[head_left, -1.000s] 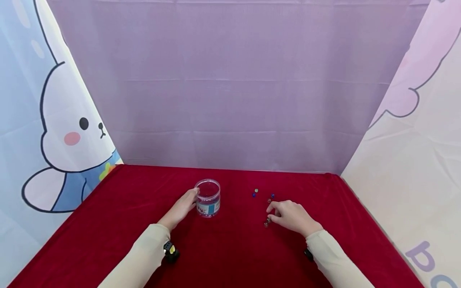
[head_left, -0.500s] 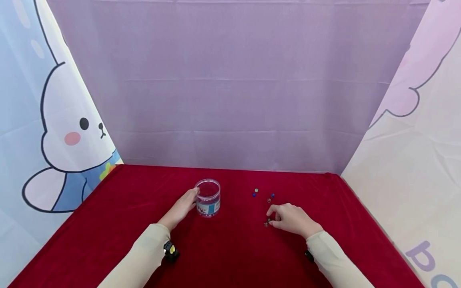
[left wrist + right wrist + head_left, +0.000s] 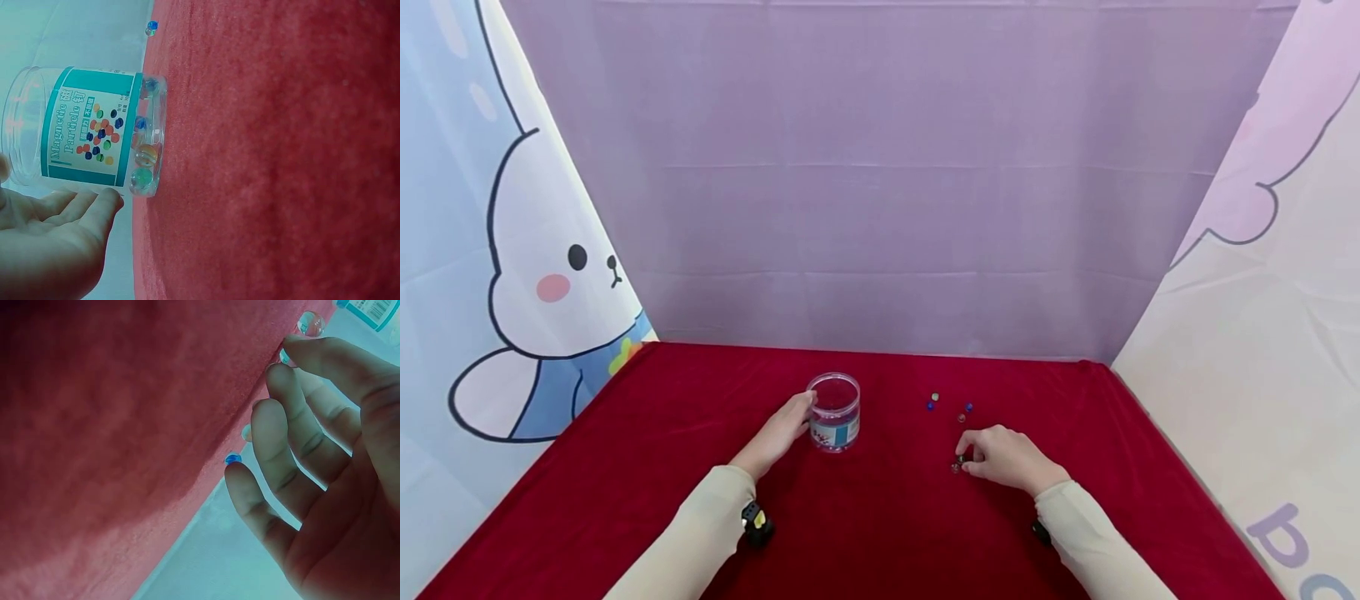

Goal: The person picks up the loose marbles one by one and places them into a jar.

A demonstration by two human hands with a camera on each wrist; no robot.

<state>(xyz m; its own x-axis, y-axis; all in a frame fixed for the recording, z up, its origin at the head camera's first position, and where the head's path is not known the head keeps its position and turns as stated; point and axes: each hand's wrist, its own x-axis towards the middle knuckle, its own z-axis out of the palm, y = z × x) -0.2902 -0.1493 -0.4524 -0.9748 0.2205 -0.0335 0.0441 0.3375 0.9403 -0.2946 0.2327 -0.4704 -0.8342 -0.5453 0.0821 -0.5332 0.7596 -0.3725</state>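
In the head view we see our left hand (image 3: 778, 429), fingers relaxed and nearly straight, resting against the left side of an upright clear plastic jar (image 3: 835, 414) left of the frame's centre, low down. Its label (image 3: 90, 125) reads "Magnetic Particle" in the left wrist view, and several glass marbles, among them a green marble (image 3: 142, 178) and an orange-streaked marble (image 3: 147, 155), lie at the bottom.

Lower right of centre, our right hand (image 3: 1009, 458) has its thumb and forefinger curled to pinch a small glass marble (image 3: 284, 357) at the red cloth (image 3: 880, 533); a clear marble (image 3: 310, 324) lies just beside it. Farther up the frame are a brown marble (image 3: 962, 418), two blue marbles (image 3: 969, 407) and a pale marble (image 3: 935, 397). A purple backdrop (image 3: 880, 183) fills the upper middle.
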